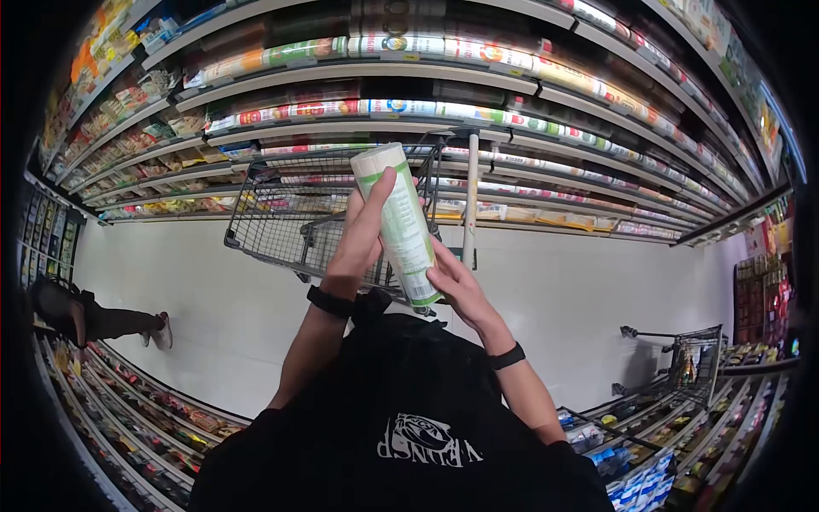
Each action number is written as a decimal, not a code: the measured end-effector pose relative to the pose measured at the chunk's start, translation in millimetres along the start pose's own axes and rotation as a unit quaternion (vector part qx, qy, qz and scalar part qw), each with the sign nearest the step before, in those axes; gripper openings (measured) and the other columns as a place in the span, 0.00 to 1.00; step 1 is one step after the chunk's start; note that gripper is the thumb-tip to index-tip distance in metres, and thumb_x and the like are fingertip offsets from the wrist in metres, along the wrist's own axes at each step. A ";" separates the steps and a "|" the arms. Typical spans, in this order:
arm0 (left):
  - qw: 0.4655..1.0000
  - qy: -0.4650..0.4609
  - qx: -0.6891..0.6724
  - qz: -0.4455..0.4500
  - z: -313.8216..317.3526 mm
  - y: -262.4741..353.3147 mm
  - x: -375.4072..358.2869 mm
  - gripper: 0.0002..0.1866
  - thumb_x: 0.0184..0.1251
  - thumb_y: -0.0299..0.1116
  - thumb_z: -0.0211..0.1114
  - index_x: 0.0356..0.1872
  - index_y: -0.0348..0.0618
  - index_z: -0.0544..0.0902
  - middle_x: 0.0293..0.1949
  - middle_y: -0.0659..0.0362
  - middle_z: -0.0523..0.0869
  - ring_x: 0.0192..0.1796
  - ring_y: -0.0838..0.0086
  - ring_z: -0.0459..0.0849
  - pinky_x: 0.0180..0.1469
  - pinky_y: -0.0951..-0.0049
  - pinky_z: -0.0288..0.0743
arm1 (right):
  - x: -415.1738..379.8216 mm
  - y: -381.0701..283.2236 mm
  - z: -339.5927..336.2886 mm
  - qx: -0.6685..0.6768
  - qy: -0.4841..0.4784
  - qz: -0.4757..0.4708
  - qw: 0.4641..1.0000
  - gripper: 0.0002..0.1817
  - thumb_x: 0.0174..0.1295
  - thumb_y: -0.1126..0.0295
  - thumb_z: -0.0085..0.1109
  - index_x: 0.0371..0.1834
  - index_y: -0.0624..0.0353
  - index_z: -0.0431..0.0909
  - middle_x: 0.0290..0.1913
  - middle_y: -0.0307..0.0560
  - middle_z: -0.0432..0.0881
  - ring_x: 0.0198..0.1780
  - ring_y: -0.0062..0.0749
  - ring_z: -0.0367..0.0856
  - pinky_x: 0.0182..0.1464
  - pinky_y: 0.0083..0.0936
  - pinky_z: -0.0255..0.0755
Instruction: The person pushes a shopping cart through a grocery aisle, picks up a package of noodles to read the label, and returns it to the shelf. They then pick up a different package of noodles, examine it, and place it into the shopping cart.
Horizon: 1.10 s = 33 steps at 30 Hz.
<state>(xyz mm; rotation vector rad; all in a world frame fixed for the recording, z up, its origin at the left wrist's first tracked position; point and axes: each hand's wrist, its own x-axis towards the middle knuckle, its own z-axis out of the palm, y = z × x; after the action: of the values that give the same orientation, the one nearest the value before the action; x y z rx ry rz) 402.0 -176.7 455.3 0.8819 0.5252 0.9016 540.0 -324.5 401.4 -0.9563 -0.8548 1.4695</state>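
A long cylindrical pack of dried noodles [403,226], white and green with small print and a barcode, is held tilted in front of my chest. My left hand [363,224] wraps round its upper half, the thumb lying along the top face. Around the lower end closes my right hand [459,283], its thumb near the barcode and its other fingers partly hidden behind the pack. Just beyond both hands stands a wire shopping cart [277,230], partly covered by the pack and my arms.
Shelves [478,78] full of similar cylindrical packs curve across the front. A white post [472,196] rises at the cart's right side. On the left, a person [102,322] stands in the aisle on the pale floor [230,333]. Another cart [695,363] is at right.
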 end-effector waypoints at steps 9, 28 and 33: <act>0.998 -0.018 0.030 -0.044 24.9 -26.7 -5.5 0.30 0.80 0.57 0.54 0.61 0.37 0.74 0.51 0.51 0.84 0.47 0.67 0.88 0.49 0.64 0.86 | -40.0 5.7 -20.5 0.050 -0.003 -0.018 0.999 0.38 0.76 0.62 0.51 0.84 0.63 0.46 0.82 0.50 0.57 0.81 0.32 0.56 0.79 0.28 0.49; 0.980 -0.068 0.169 -0.076 19.2 -25.1 -41.4 0.39 0.66 0.27 0.73 0.74 0.36 0.60 0.64 0.49 0.77 0.64 0.67 0.80 0.66 0.65 0.77 | -32.8 10.8 -15.1 0.076 0.027 0.133 0.988 0.35 0.62 0.71 0.73 0.71 0.62 0.66 0.57 0.47 0.82 0.56 0.30 0.82 0.59 0.30 0.77; 0.956 -0.173 0.228 0.068 3.7 -0.1 -46.7 0.44 0.53 0.23 0.80 0.73 0.39 0.68 0.59 0.54 0.81 0.58 0.68 0.83 0.64 0.68 0.77 | -4.9 11.2 -10.2 -0.099 -0.057 -0.022 0.993 0.29 0.58 0.71 0.75 0.62 0.62 0.75 0.56 0.48 0.83 0.57 0.31 0.82 0.59 0.30 0.77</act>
<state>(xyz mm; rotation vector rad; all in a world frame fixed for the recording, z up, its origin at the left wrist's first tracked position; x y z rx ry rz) 379.7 -217.7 459.0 1.4815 0.3732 0.7346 544.9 -330.6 387.5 -1.0003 -1.1149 1.4308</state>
